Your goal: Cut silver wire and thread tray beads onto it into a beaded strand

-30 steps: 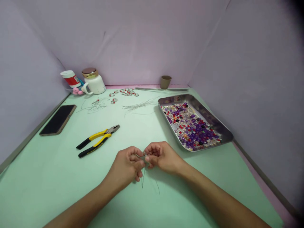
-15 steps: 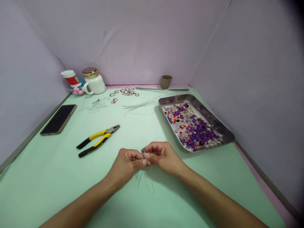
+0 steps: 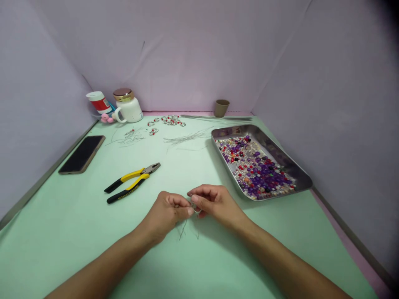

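1. Left of the bead tray (image 3: 280,156), my left hand (image 3: 168,213) and right hand (image 3: 216,203) pinch thin, bent grey wire (image 3: 183,228), one end dangling.
2. Farther left of the tray: yellow-black pliers (image 3: 141,180), handles spread.

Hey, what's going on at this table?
A person is holding a thin wire at the fingertips of the left hand and right hand; its tail hangs below. The pliers lie to the left, handles spread. To the right sits a metal tray of mixed beads. Farther back lie small beaded rings and loose wires.
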Motion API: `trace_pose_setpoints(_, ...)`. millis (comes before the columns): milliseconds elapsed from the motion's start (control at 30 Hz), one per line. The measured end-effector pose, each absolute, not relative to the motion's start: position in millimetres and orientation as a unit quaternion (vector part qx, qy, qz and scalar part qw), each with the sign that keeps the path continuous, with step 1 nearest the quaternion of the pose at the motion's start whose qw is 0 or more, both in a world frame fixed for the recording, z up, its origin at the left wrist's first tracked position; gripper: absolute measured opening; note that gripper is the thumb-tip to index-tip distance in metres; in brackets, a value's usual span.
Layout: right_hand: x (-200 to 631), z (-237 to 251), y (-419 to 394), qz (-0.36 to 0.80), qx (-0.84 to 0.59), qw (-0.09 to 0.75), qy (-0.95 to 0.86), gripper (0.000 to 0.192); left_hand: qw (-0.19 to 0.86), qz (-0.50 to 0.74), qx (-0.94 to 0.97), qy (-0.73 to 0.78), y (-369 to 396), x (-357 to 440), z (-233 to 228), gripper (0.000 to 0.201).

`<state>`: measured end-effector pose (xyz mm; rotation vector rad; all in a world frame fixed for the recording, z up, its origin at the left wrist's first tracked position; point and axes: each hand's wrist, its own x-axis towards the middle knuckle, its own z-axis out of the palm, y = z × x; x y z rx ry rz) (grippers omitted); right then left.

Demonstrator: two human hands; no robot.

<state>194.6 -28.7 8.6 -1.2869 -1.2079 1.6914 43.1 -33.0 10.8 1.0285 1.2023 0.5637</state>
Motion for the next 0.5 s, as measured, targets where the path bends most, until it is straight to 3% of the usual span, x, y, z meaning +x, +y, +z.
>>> trace_pose_setpoints(400,196.1,10.8,-29.3,0.590,-0.526,0.343,-0.507,0.018,0.652,0.227,0.473,0.548,-35.5,48.0,15.8,0.012)
trace_pose_setpoints(500,191.8,8.2,-32.3,0.599,-0.519,0.391,-0.468,0.017,0.652,0.248,0.463,0.546,-36.2,50.0,14.0,0.012)
